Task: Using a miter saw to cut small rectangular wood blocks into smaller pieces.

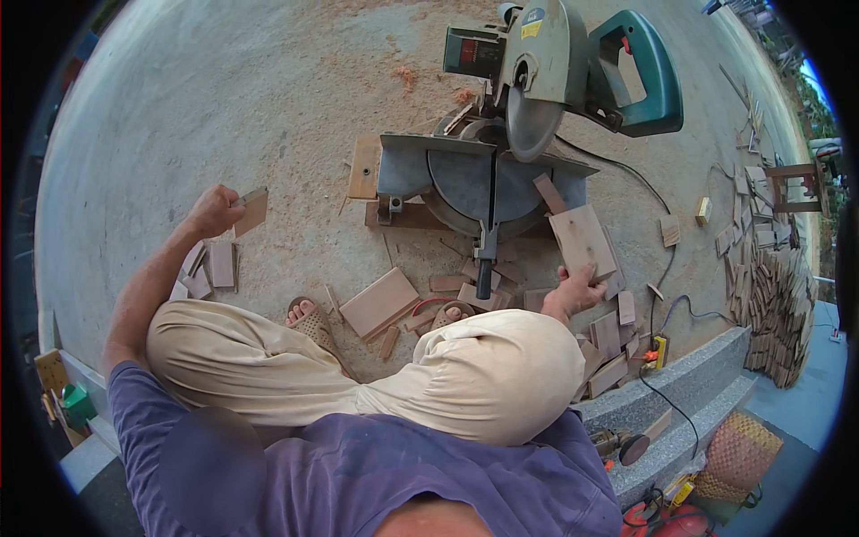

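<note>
My left hand (pixel 212 213) is closed round one end of a small flat wood piece (pixel 255 213), held out over the floor at the left. On the right, my right hand (pixel 574 294) grips the near end of a pale wooden board (pixel 582 240), with the thumb or fingers on its top face. The board's far end reaches the right side of a mitre saw (pixel 465 183), beside a narrow wood strip (pixel 548 191). The saw's round blade (pixel 530 123) is raised above the slotted table, and its green handle (pixel 658 85) points right. Neither hand touches the saw.
Offcuts (pixel 380 302) lie round my sandalled feet, and a few small blocks (pixel 222 264) lie by my left knee. A black cord (pixel 631 170) runs from the saw. Stacked wood strips (pixel 777 309), a stone step (pixel 671 394) and a woven basket (pixel 738 455) are at the right.
</note>
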A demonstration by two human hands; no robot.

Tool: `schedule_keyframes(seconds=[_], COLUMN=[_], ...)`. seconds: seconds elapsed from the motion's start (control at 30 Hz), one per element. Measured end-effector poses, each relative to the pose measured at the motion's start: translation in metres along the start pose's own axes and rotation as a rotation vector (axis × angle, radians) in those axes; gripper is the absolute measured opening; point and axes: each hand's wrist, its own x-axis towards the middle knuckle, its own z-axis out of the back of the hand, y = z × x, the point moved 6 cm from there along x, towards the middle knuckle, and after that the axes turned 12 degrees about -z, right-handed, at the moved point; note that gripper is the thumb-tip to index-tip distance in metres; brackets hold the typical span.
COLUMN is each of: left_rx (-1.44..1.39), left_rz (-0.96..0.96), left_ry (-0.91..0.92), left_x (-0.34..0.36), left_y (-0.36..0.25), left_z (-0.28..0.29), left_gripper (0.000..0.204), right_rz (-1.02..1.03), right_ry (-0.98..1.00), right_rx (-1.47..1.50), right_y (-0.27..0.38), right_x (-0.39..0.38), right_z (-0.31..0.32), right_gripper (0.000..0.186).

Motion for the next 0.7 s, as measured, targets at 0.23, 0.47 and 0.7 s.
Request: schedule_keyframes(seconds=[0.23,0.47,0.7], left_rx=[0.032,0.017,0.075], left_rz=[0.010,0.013,-0.041], left_ry=[0.055,0.046,0.105], left_x=[-0.008,-0.001,-0.005], left_y=[-0.001,-0.015,-0.014], left_z=[-0.004,0.006,-0.005], left_gripper=[0.025,0.025,0.026], right_rz=[-0.178,0.247,0.022], right_ry=[0.985,0.843,0.549], right_rx=[-0.323,-0.396,-0.469], right_y=[0.005,0.006,-0.070], right_x=[-0.006,0.001,-0.019], right_z=[-0.025,-0.124,-0.037], right_gripper=[0.040,0.048,0.049])
